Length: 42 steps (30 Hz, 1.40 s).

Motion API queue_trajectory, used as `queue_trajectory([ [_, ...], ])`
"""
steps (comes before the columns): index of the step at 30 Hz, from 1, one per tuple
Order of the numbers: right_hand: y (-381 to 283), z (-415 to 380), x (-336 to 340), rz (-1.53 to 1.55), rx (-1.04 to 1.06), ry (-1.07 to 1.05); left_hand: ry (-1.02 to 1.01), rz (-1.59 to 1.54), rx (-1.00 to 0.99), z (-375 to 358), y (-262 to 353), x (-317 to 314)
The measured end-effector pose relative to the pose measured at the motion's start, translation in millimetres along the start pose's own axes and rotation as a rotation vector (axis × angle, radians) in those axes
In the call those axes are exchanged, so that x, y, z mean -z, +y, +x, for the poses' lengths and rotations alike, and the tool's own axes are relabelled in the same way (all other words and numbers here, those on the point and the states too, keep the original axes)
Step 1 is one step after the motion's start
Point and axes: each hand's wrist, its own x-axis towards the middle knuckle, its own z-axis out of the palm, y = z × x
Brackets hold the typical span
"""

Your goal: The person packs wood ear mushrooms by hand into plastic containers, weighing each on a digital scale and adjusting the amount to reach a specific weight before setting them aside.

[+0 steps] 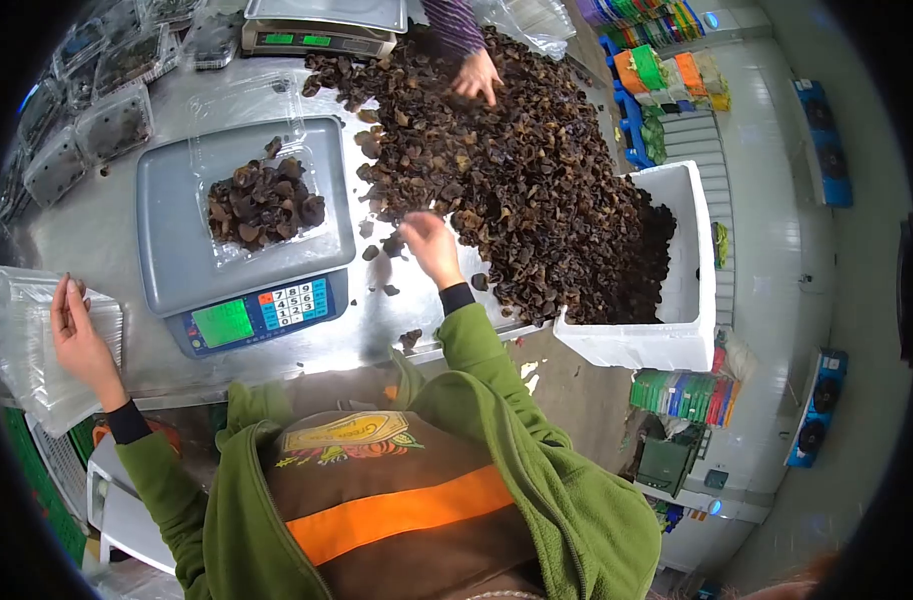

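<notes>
My left hand (79,335), fingers stretched out, rests at the edge of a stack of clear plastic clamshell boxes (38,345). My right hand (431,247) hovers over the near edge of a large heap of dark brown wood ear mushrooms (536,190). Motion blurs its fingertips, so whether it holds a piece cannot be made out. Between my hands stands a grey scale (161,250) with a lit green display. On its pan lies an open clear box (311,185) with a pile of mushrooms (261,205) in it.
A co-worker's hand (476,77) reaches into the heap from the far side, near a second scale (321,40). Filled, closed boxes (114,125) are stacked at the far left. A white foam box (684,260) lies tipped on its side at the right, mushrooms spilling from it.
</notes>
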Motion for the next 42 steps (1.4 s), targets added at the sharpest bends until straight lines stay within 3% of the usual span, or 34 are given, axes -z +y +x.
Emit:
queue_trajectory([
  [2,7,-18,-16,-0.364,0.028,-0.020,0.024,0.057,0.011,-3,24,-10],
  [4,-25,-34,-37,-0.481,-0.227,0.007,-0.001,0.049,-0.003,0,27,-20],
  [8,9,-48,-76,-0.588,-0.010,0.170,-0.085,-0.017,-0.042,-6,44,-51],
  [10,24,-47,-81,-0.405,0.051,0.131,-0.152,-0.085,-0.047,-10,50,-68],
  [12,38,-45,-78,-0.408,0.139,0.224,-0.194,-0.102,-0.054,-14,50,-79],
  [14,57,-37,-68,-0.163,-0.068,0.153,-0.288,-0.138,-0.024,-16,47,-90],
  [15,31,-42,-58,-0.133,-0.081,0.237,-0.325,-0.140,0.011,-14,42,-94],
  [16,23,-37,-54,0.136,-0.200,0.205,-0.324,-0.143,0.007,-12,39,-100],
  [18,-53,-38,-38,0.306,-0.063,0.180,-0.344,-0.145,0.064,-6,33,-116],
  [20,-122,-34,-28,0.267,0.148,0.118,-0.353,-0.131,0.059,5,26,-143],
  [21,-123,-21,-35,0.216,0.304,0.094,-0.353,-0.068,0.058,11,23,-161],
  [24,-173,-8,-47,0.138,0.412,0.045,-0.386,0.020,0.093,22,20,-204],
  [27,-182,5,-59,0.150,0.339,-0.090,-0.450,0.285,0.252,27,25,-227],
  [28,-178,8,-60,0.147,0.344,-0.088,-0.449,0.280,0.251,29,20,-231],
  [30,-171,12,-61,0.415,0.128,-0.196,-0.427,0.236,0.373,35,7,-240],
  [32,-162,10,-50,0.535,0.043,-0.202,-0.491,0.120,0.445,41,-1,-238],
  [34,-143,10,-31,0.375,0.100,-0.096,-0.559,0.006,0.518,38,12,-230],
  [35,-128,7,-29,0.142,0.235,0.132,-0.529,-0.111,0.495,28,39,-224],
  [36,-124,6,-18,-0.453,0.626,0.470,-0.497,-0.226,0.472,21,57,-218],
  [38,-117,0,-17,-0.226,0.433,0.337,-0.529,-0.254,0.440,15,68,-208],
  [40,-123,-10,-32,0.247,0.082,-0.038,-0.576,-0.268,0.237,-3,79,-190],
  [42,-137,-21,-46,0.013,0.279,-0.111,-0.640,-0.160,0.182,-17,86,-174],
])
